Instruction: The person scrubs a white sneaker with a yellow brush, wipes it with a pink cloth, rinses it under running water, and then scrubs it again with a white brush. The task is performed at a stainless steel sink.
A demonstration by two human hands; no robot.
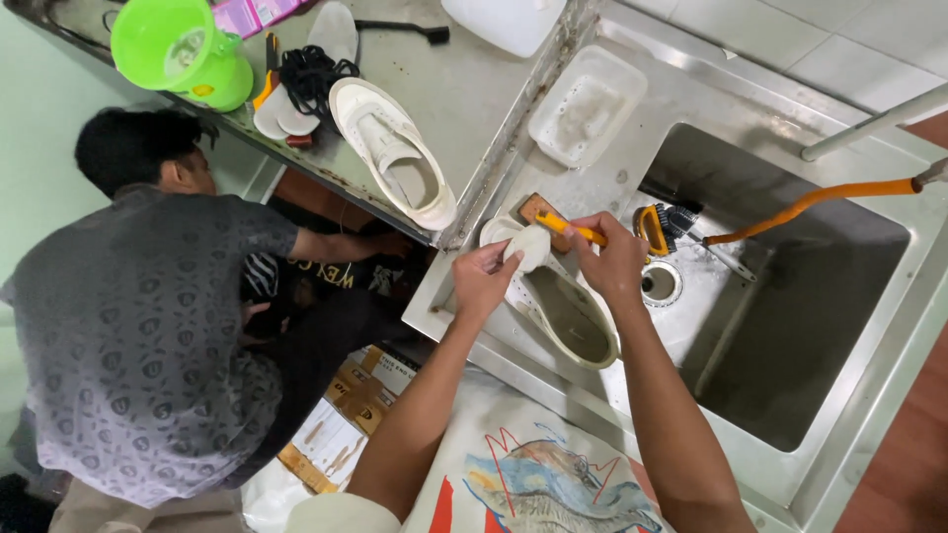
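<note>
Two hands [481, 281] [614, 262], one brush [570, 230], one shoe [558, 311]

Stainless-steel sink unit [632, 94], centre to 3 o'clock: flat drainboard, deep rectangular basin [790, 326], round drain [660, 284].

Grey metal tabletop [464, 89], 11 to 12 o'clock, butted against the sink unit; edge worn and stained.

White tiled wall [839, 39], 1 to 2 o'clock, grey grout lines.

White pipe [874, 123], 2 o'clock, slanting over the basin.

Orange hose [810, 202], 3 o'clock, arching into the basin.

Pale green wall [39, 148], 9 to 10 o'clock.

Reddish-brown floor [904, 464], 4 o'clock.

Flattened cardboard [341, 424], 7 o'clock, on the floor.

Light: even, soft, without hard shadows.
</note>
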